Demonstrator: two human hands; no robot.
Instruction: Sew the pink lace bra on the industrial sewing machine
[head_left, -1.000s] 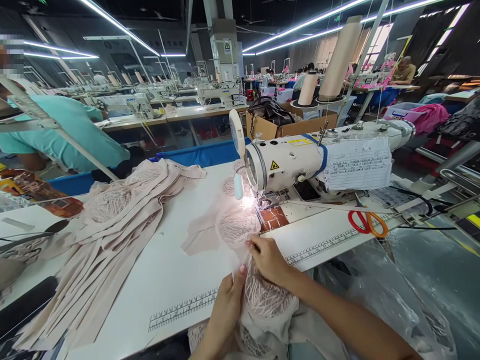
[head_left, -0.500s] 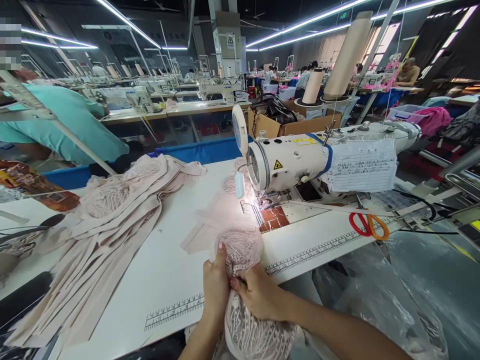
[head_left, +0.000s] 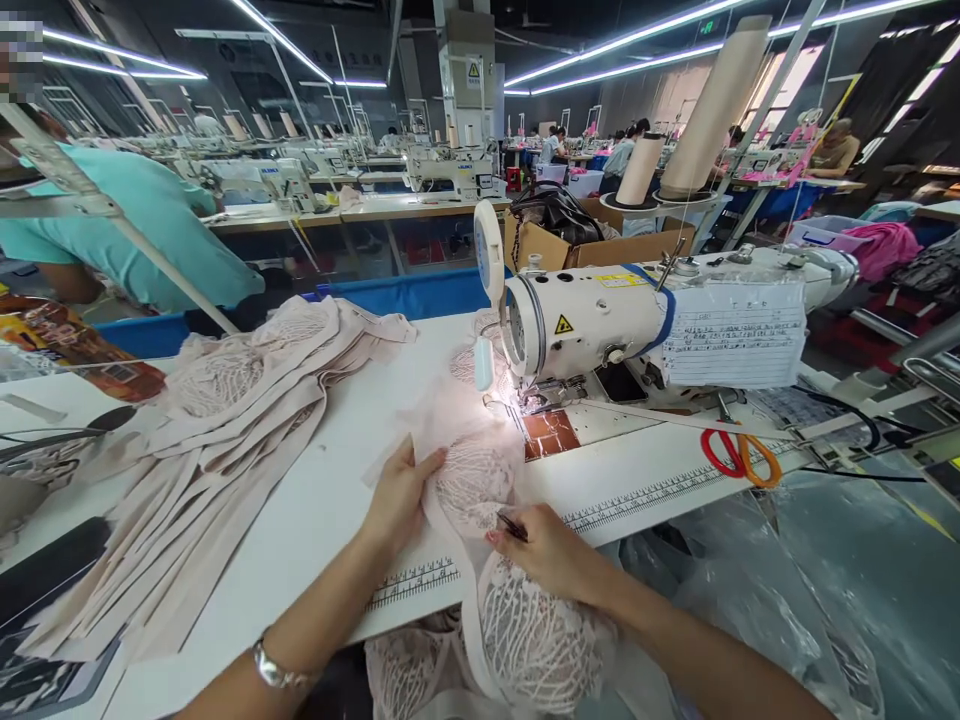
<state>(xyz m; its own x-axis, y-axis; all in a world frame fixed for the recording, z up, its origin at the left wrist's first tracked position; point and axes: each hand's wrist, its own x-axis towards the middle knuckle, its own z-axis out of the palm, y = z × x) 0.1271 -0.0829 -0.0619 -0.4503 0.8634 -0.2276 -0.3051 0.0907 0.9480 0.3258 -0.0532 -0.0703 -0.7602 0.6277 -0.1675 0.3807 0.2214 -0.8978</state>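
A pale pink lace garment [head_left: 472, 480] lies on the white table [head_left: 330, 500] in front of the sewing machine [head_left: 600, 320] and hangs over the near edge. My left hand [head_left: 401, 495] rests flat on its left side, fingers stretched out. My right hand [head_left: 544, 548] sits on the lace at the table edge, fingers pinched on a small dark tool [head_left: 511, 526], too small to name. The lit needle area [head_left: 517, 400] is just beyond the garment.
A heap of pink fabric pieces [head_left: 225, 430] covers the table's left. Red and orange scissors [head_left: 739, 455] lie to the right, by the machine base. Thread cones [head_left: 705, 110] and a cardboard box [head_left: 592, 245] stand behind. A person in a teal shirt [head_left: 135, 240] works at far left.
My left hand moved from the table edge up and left to press flat on the lace. The garment was pulled back from the needle and spread out. My right hand shifted slightly right.
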